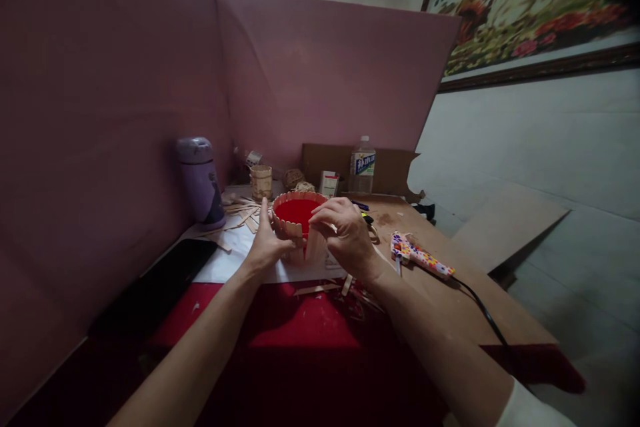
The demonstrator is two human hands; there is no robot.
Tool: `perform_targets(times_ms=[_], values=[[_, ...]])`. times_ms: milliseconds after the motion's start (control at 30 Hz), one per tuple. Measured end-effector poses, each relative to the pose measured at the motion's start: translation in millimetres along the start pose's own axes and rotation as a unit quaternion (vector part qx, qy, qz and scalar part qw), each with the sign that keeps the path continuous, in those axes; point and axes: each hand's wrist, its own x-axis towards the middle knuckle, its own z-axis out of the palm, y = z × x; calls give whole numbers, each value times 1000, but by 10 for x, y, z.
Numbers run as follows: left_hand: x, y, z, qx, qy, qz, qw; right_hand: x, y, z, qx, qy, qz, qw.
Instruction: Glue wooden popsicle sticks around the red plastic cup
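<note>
A round red container [295,211] stands in front of me, ringed on the outside by upright wooden craft sticks [289,228]. A gap in the ring faces me. My left hand [269,243] is wrapped around the container's left side, thumb up along the rim. My right hand [345,230] pinches a craft stick [314,243] at the near right side, beside the gap. Whether that stick touches the container wall, I cannot tell. White paper [235,260] lies underneath.
Loose sticks [245,210] lie at left near a purple bottle [203,180] and a dark tablet-like slab [165,280]. A patterned glue gun [420,257] with a black cord rests on brown board at right. Behind stand a small stick-covered cup [261,181] and a clear bottle [363,167].
</note>
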Motion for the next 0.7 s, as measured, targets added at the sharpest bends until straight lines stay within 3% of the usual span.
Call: perform_targets(times_ms=[700], values=[[-39,96,66,4,-2,-19,1000,-5,27,31,-1,14,-12,1000]])
